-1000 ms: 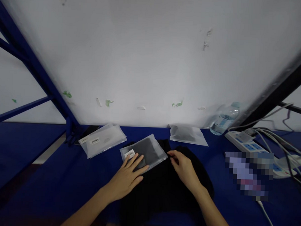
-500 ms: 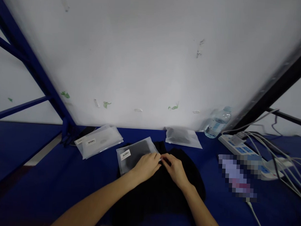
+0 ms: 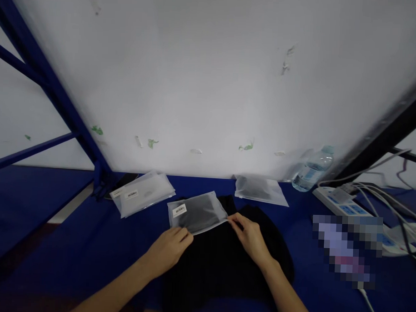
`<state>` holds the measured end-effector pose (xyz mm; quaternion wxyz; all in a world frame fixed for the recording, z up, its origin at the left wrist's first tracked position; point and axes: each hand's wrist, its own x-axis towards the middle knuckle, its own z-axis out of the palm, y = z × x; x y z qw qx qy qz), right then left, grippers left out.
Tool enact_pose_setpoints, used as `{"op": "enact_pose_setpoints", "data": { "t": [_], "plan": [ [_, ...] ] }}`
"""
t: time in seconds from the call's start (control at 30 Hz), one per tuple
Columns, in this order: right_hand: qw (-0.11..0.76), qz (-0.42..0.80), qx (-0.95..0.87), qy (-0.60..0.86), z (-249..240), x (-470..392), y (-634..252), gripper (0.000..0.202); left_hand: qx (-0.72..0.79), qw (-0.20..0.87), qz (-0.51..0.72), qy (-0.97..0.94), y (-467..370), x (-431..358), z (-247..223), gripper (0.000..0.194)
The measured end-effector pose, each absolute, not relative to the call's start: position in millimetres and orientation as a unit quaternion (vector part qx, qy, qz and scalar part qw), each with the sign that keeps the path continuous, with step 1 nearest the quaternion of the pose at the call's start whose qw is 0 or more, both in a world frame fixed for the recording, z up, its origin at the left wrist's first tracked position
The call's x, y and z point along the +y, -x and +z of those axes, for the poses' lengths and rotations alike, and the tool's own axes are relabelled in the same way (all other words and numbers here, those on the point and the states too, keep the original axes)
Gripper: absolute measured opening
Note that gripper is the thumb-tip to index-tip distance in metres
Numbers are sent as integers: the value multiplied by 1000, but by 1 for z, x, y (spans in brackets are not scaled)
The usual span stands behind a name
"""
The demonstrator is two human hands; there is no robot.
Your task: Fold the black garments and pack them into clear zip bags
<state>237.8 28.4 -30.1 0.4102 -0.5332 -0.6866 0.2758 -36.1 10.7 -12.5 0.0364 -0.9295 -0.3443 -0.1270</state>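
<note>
A frosted plastic bag [image 3: 206, 209] with a dark item inside lies tilted on black cloth [image 3: 221, 261]. A white barcode label [image 3: 179, 210] sits near its left end. My right hand [image 3: 249, 235] pinches the bag's right corner between thumb and fingertips. My left hand [image 3: 170, 249] is at the lower left of the bag, fingers curled together on its near edge; the fingertips are partly hidden.
Labelled frosted bags [image 3: 147, 195] lie at the left, and another bag [image 3: 259, 189] by the wall. A water bottle [image 3: 313, 171], a power strip [image 3: 349, 208] with cables and a blurred-out phone [image 3: 341, 249] are on the right of the blue table [image 3: 71, 247].
My left hand has moved left and toward me along the bag's near edge, away from my right hand. The right hand stays at the corner. The view has shifted slightly.
</note>
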Motion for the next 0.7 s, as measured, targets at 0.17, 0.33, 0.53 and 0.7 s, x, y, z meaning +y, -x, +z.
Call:
{"op": "enact_pose_setpoints", "data": {
  "t": [0.17,0.33,0.53,0.7],
  "plan": [
    [406,268,-692,533,-28,27,-236,21,-349,76,-120,926,59,0,-20,25],
    [411,278,-681,538,-28,27,-238,21,-390,42,-167,904,65,-1,-25,18],
    [381,285,-630,613,-21,54,-235,29,-502,2,-216,838,81,2,-22,40],
    [321,306,-633,634,-12,83,-213,38,-464,-22,-150,873,82,4,-34,54]
  ]
}}
